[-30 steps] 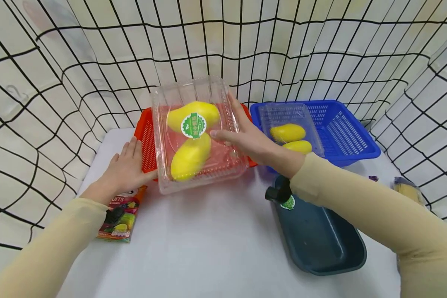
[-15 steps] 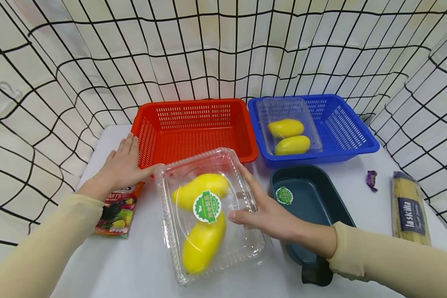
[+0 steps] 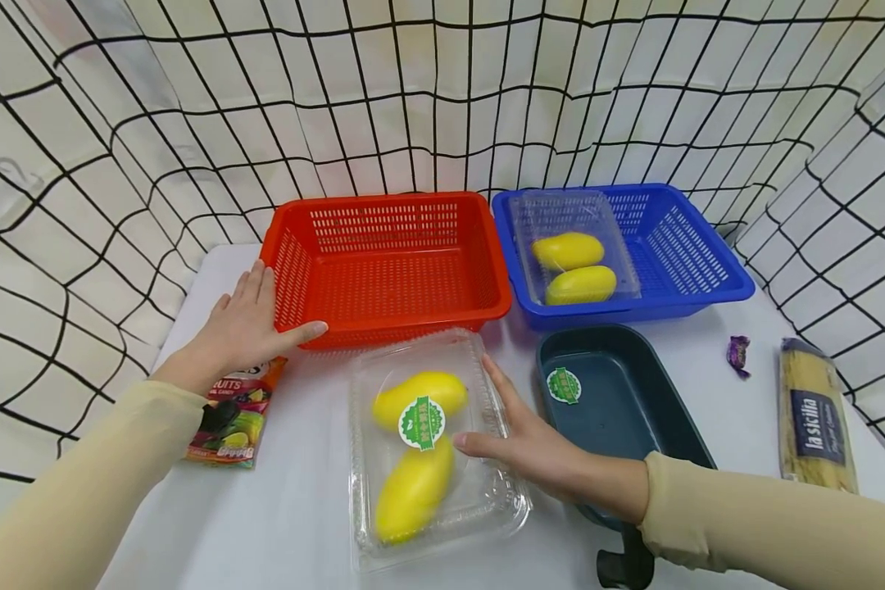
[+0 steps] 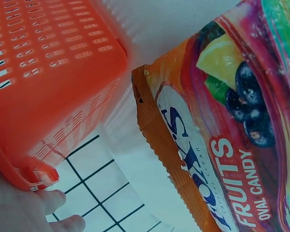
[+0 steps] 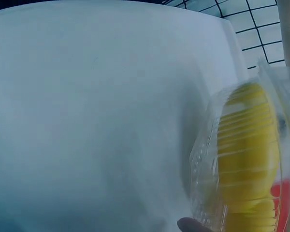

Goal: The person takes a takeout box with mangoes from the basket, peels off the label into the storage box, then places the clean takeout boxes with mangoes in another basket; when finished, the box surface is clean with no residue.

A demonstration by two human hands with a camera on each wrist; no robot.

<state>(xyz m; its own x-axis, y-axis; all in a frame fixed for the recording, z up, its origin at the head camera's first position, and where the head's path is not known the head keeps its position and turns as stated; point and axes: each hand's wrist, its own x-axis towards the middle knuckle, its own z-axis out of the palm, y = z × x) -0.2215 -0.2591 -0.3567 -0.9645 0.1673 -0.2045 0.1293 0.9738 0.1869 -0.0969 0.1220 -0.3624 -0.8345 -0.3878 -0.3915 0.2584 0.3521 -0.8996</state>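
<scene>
The right hand [image 3: 531,451] grips a clear plastic clamshell [image 3: 487,492] by its right side, thumb over the lid and fingers along the edge. The left hand [image 3: 239,328] lies with straight fingers along the left rim of a red perforated basket [image 3: 383,328], its thumb stretched out past the near corner; it holds nothing.

All of this is at a white-covered table [image 3: 302,516]. Black wire grid [image 3: 435,102] encloses the back and both sides, with pale sheeting [image 3: 413,123] behind the mesh.

The clamshell is over the middle of the table, just in front of the red basket; whether its base touches the cloth cannot be told. Inside are two yellow mangoes [image 3: 413,496], and a round green-and-white sticker [image 3: 422,424] is on the lid.

To the right of the red basket stands a blue perforated basket [image 3: 682,262]. In its left part sits another clear box [image 3: 560,213] with two more mangoes [image 3: 581,285]. In front of that basket is a dark teal tray [image 3: 619,401] bearing a similar sticker [image 3: 564,385].

Farther right lie a purple-wrapped sweet [image 3: 737,356] and a la Sicilia pasta pack [image 3: 817,418]. A Fox's Fruits oval candy bag [image 4: 222,121] lies under the left wrist, near the red basket.
</scene>
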